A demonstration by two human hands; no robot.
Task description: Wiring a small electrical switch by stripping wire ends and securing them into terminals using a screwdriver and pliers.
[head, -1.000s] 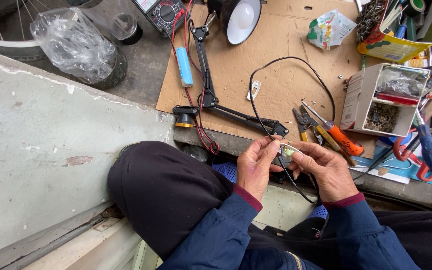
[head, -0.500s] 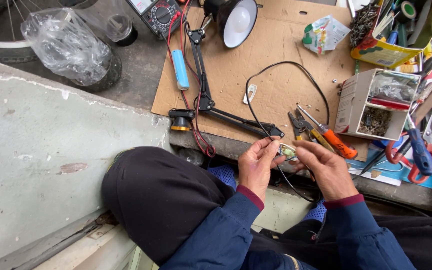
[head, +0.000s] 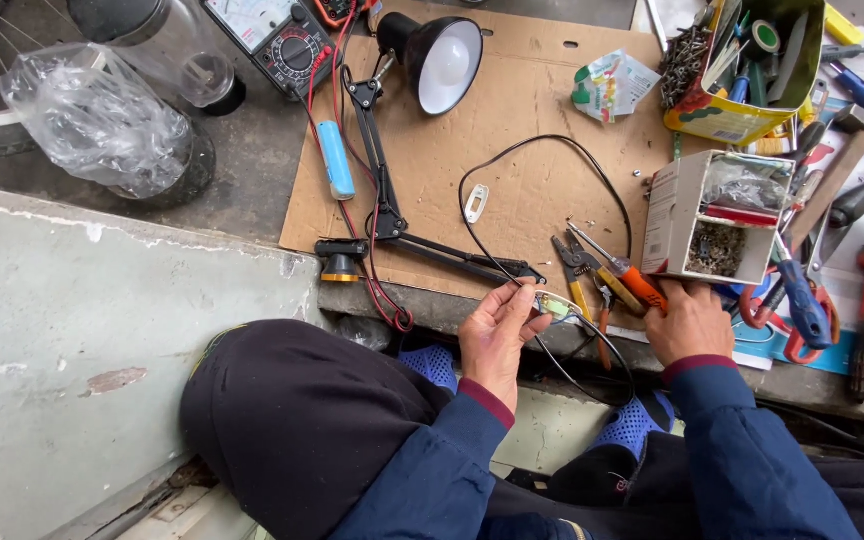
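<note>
Circuit board [head: 552, 305], small and pale, is being pinched between the left hand's [head: 497, 335] thumb and fingertips, just above the near edge of the cardboard sheet [head: 522, 190]. A thin black wire [head: 542, 150] is running from it, looping over the cardboard and down past the knees. The left hand is closing tightly on the board alone. The right hand [head: 690, 322] is reaching forward onto the orange-handled screwdriver [head: 624, 277], fingers curling over the handle; whether it is fully gripping it, I cannot tell. Pliers [head: 577, 270] are lying just beside the screwdriver, a small open box of screws [head: 717, 225] touching close on the right.

Risks as I judge them: the board is being held by its edge only, so a tug from the trailing wire could be twisting it loose. The reaching hand could be snagging the wire loop or nudging the screw box.
</note>
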